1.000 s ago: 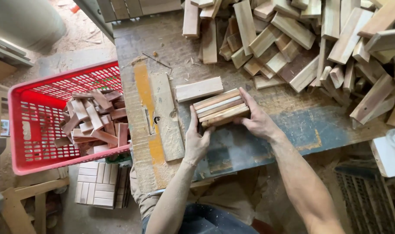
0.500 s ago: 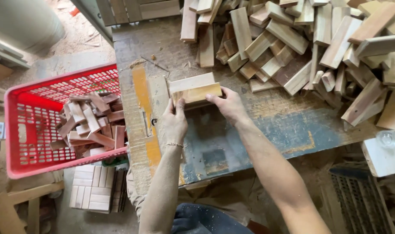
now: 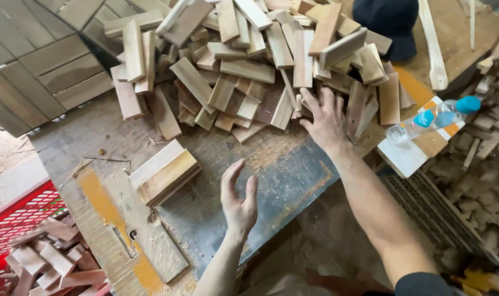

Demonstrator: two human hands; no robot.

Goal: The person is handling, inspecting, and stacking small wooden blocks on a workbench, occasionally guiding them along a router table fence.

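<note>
1. The right hand point(image 3: 325, 118) is stretched out flat onto the big heap of wood offcuts point(image 3: 249, 60) at the far side of the bench point(image 3: 293, 170). Its fingers point(image 3: 315, 101) are spread open and rest on the pieces at the near edge of the heap, not closed on any one block. Looks like the easiest spot to reach, since the loose pieces spill toward the person there.
2. The left hand point(image 3: 238, 200) hangs above the bare middle of the bench with the palm turned sideways, fingers open and lightly curled, holding nothing.
3. A small neat stack of wood blocks point(image 3: 164, 172) sits on the bench to the left of the left hand, clear of the messy heap. The pieces are squared up edge to edge, so probably bundled by matching size.
4. Down at the bottom left, a red crate point(image 3: 19, 219) holds more offcuts, below the bench edge where stuff can be dropped in.
5. Two plastic bottles with blue caps point(image 3: 430, 118) lie on a board to the right, out of the working area.
</note>
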